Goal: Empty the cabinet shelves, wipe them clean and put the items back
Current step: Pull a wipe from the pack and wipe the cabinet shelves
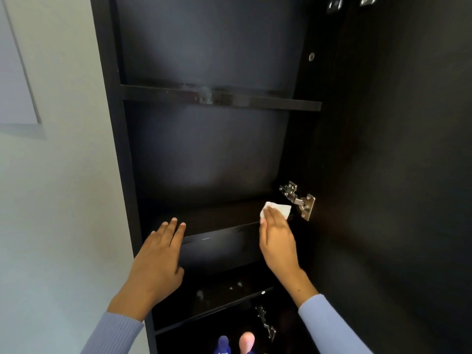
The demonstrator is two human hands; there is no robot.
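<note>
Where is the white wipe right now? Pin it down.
In the head view the white wipe lies at the right end of the middle shelf, under the right hand fingers, just left of the metal hinge.

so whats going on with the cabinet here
A person is wiping a shelf in an open dark cabinet. The right hand presses a white wipe onto the shelf's right end, near a metal hinge. The left hand rests flat on the shelf's left front edge. The shelves in view look bare; two bottle tops show at the bottom.
</note>
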